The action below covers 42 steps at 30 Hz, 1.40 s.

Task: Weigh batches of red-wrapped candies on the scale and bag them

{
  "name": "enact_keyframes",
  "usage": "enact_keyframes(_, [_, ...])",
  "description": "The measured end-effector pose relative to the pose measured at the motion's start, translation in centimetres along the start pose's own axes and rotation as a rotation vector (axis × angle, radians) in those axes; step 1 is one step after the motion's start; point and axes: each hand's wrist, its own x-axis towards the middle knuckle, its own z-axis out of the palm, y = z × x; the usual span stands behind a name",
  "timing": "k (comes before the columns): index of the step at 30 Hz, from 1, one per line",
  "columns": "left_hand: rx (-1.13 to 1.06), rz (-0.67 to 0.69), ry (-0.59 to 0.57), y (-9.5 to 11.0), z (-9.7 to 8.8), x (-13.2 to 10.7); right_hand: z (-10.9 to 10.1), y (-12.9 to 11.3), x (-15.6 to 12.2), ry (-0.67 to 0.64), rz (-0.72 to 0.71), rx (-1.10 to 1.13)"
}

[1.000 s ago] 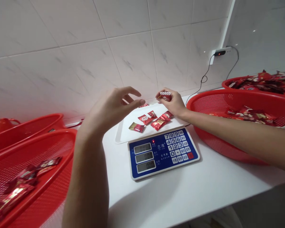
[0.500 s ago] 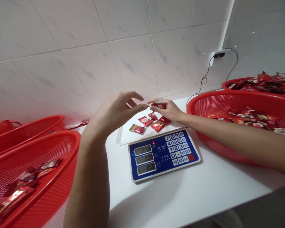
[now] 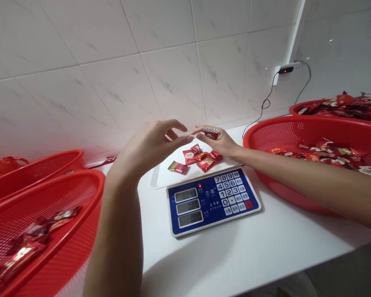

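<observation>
Left fingers: curved, with a wide gap between thumb and forefinger; nothing visible held. Left hand raised over the left side of the pan; much as half a second ago.
Right fingers: closed around a red packet with a dotted white edge, as in both earlier frames. Right hand now close to the left thumb; one second ago it was farther right. Contact between the hands: cannot tell.
Pan: white pan below both hands. A small red-and-gold packet now lies in the cluster, unseen there half a second ago. It touches a white-oval packet, slightly shifted. A gold-and-red packet lies apart, front left, unmoved.
Scale: blue keypad panel in front of the pan; display digits faint.
Baskets: right basket and left basket, both red, holding packets; no change noted.
</observation>
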Motion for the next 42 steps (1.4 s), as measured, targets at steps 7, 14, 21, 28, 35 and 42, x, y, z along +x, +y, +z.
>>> enact_keyframes(7, [0.008,0.004,-0.01,0.1,0.0,-0.1,0.0,0.0,0.0,-0.022,-0.014,0.021])
enact_keyframes(14, [0.004,0.02,-0.026,-0.1,0.2,0.1,0.1,-0.3,-0.1,-0.056,-0.012,0.004])
enact_keyframes(21, [0.007,0.022,-0.023,0.3,0.3,-0.1,-0.2,0.2,-0.1,-0.071,0.027,-0.073])
enact_keyframes(28, [0.015,0.005,-0.015,0.2,0.4,-0.1,-0.4,0.8,0.0,-0.178,0.2,-0.235])
enact_keyframes(35, [0.011,0.011,-0.016,0.1,0.4,-0.1,-0.3,0.6,0.1,-0.204,0.114,-0.229])
enact_keyframes(42, [-0.008,0.03,-0.009,0.1,0.4,-0.2,-0.7,0.8,0.3,-0.048,0.112,-0.308])
